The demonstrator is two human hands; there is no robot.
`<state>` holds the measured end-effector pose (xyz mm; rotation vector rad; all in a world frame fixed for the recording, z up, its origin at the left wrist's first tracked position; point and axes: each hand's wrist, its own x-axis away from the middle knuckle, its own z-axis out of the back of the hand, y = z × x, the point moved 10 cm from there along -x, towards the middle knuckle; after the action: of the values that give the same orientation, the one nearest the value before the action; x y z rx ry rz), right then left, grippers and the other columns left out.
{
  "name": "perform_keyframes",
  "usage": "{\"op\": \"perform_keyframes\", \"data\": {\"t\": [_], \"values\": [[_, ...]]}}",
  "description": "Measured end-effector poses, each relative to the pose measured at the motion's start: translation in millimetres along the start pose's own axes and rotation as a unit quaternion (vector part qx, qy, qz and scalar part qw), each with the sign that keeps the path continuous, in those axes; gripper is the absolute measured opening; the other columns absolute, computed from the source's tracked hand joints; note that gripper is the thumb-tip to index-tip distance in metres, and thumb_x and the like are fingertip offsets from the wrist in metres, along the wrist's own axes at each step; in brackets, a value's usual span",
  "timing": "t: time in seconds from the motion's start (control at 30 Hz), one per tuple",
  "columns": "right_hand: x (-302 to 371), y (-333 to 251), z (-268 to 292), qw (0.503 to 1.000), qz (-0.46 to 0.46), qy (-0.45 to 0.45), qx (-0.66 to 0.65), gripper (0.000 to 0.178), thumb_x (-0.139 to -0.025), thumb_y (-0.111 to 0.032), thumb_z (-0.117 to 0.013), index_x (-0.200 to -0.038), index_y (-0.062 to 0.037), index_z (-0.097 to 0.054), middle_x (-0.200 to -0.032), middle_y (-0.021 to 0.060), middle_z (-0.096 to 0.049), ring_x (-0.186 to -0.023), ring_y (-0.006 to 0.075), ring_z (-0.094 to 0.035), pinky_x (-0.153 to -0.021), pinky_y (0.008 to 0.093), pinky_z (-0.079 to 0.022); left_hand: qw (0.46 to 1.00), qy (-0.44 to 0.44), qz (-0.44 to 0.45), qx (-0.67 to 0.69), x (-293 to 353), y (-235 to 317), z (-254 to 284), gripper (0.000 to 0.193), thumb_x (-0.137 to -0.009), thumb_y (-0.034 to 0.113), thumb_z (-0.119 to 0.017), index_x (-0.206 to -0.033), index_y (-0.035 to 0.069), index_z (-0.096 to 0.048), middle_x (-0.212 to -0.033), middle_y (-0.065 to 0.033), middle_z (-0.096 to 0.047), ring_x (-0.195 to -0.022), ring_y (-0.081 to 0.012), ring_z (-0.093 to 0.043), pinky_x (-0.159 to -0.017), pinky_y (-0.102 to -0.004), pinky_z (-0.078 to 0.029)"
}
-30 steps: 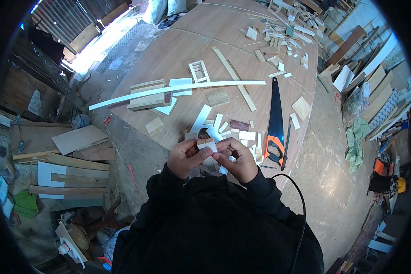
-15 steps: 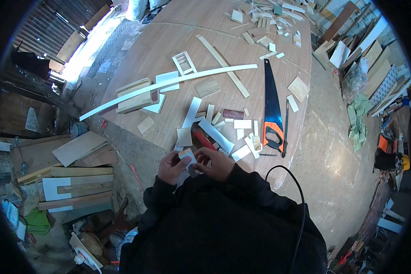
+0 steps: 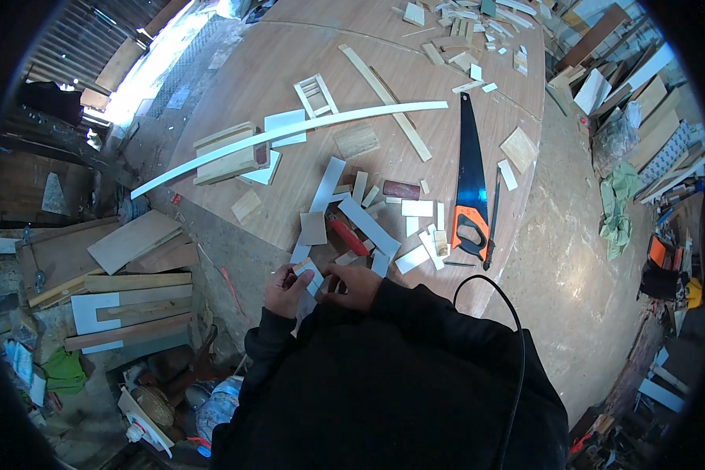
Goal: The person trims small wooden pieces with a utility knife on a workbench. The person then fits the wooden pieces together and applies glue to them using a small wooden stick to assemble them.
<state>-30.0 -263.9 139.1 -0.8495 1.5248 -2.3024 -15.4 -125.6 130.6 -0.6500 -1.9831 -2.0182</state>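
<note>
My left hand [image 3: 283, 293] is closed on a small white wood block [image 3: 311, 276], gripped between thumb and fingers at the table's near edge. Just right of it is my right hand [image 3: 356, 285], its fingers curled into a pinch; anything inside them is hidden. Ahead of both hands, white wood strips [image 3: 368, 225] lie in a rough frame shape. A red-handled tool [image 3: 348, 236] rests among them, its kind unclear. Beside it sits a square pale wood piece [image 3: 313, 229].
A handsaw [image 3: 468, 180] with an orange and black handle lies to the right, beside a thin dark rod [image 3: 493, 223]. One long white strip [image 3: 290, 138] crosses a wooden box-like piece [image 3: 227, 160]. Offcuts [image 3: 466, 39] cover the far end. Boards [image 3: 137, 244] are stacked at left.
My right hand has drawn slightly away to the right from the white block, which stays in my left hand. The whole view has shifted a little.
</note>
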Motion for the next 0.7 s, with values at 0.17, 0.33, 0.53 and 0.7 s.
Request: {"op": "perform_keyframes", "data": {"t": [0.17,0.33,0.53,0.7], "values": [[-10,37,0,0.998,-0.046,-0.036,0.008,0.037,-0.086,-0.03,-0.063,-0.114,-0.0061,-0.056,-0.09,0.0121,-0.066,-0.082,0.0237,-0.065,-0.074,0.0343,-0.051,1.0,0.027,-0.001,-0.011,-13,-17,15,0.029,-0.086,0.017,-0.067,-0.106,-0.002,-0.058,-0.085,-0.0032,-0.062,-0.074,-0.0074,-0.057,-0.066,-0.0219,-0.045],[-47,120,84,0.96,-0.08,0.189,0.189,0.018,-0.078,-0.015,-0.061,-0.095,-0.0097,-0.066,-0.089,0.0102,-0.065,-0.086,0.029,-0.061,-0.079,0.0386,-0.048,0.998,0.054,-0.011,0.024,-15,-29,31,0.023,-0.089,0.016,-0.064,-0.104,0.0,-0.059,-0.083,-0.0015,-0.062,-0.071,-0.0059,-0.055,-0.064,-0.022,-0.044],[-81,154,154,0.859,-0.038,0.285,0.424,0.022,-0.081,-0.019,-0.055,-0.1,-0.0214,-0.067,-0.109,0.0001,-0.061,-0.109,0.0257,-0.049,-0.089,0.0434,-0.042,0.996,0.076,-0.029,0.025,-13,-24,34,0.014,-0.09,0.013,-0.062,-0.096,0.001,-0.059,-0.078,0.0011,-0.06,-0.069,-0.0038,-0.053,-0.063,-0.0204,-0.043],[-96,166,149,0.853,-0.015,0.201,0.481,0.02,-0.082,-0.024,-0.055,-0.097,-0.0247,-0.068,-0.11,-0.002,-0.058,-0.109,0.0269,-0.047,-0.085,0.0453,-0.042,0.993,0.115,-0.004,0.012,-5,-34,49,0.016,-0.089,0.017,-0.064,-0.094,0.002,-0.06,-0.075,0.0021,-0.059,-0.065,-0.0038,-0.051,-0.059,-0.0199,-0.04]]}}
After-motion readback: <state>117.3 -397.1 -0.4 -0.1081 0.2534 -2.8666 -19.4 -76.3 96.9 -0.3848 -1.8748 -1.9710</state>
